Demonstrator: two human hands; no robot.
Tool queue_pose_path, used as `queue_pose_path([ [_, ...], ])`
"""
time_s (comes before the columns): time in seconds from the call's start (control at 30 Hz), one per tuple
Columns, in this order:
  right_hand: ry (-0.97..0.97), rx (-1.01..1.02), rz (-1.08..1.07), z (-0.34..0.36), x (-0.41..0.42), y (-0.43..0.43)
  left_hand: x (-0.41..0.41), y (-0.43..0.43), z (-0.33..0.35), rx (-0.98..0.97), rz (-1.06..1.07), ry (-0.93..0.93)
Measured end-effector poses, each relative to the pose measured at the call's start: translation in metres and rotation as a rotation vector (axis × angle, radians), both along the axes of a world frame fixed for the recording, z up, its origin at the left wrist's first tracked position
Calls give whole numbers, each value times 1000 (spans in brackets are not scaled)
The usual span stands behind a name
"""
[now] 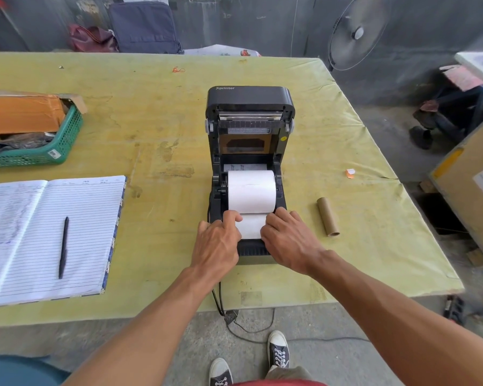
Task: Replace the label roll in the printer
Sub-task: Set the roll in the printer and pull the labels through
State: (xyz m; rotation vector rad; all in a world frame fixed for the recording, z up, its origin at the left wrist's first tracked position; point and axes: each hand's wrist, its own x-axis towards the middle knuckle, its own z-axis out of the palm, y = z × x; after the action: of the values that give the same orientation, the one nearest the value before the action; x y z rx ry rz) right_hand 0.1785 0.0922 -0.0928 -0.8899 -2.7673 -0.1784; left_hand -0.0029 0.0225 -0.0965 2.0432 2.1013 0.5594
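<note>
A black label printer (250, 104) stands on the table with its lid swung up and back. Inside its bay lies a full white label roll (251, 190). A strip of label paper (250, 225) runs from the roll toward the printer's front. My left hand (216, 242) presses the strip's left edge with its fingertips. On the strip's right edge, my right hand (286, 238) does the same. A bare brown cardboard core (328, 216) lies on the table to the printer's right.
An open lined notebook (50, 238) with a black pen (63, 247) lies at the left. Behind it sits a green basket (39, 154) holding a cardboard box. The printer's cables (221, 302) hang over the table's near edge. A fan (356, 33) and boxes stand at the right.
</note>
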Motion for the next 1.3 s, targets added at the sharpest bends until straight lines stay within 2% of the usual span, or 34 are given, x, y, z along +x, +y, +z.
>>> queue_pose_path([
  [0.57, 37, -25, 27, -11, 20, -64, 11, -67, -7, 61, -163, -45],
  [0.7, 36, -76, -52, -13, 28, -77, 10, -74, -14, 52, -166, -39],
  [0.87, 65, 23, 1, -13, 27, -72, 9, -76, -11, 82, -204, -74],
  [0.93, 68, 25, 44, -10, 26, -68, 6, -76, -10, 107, -221, -44],
  [1.13, 75, -17, 79, -15, 27, -70, -4, -70, -10, 143, -247, 233],
  [1.3, 85, -32, 96, -18, 27, -72, -7, -71, -11, 155, -251, 234],
])
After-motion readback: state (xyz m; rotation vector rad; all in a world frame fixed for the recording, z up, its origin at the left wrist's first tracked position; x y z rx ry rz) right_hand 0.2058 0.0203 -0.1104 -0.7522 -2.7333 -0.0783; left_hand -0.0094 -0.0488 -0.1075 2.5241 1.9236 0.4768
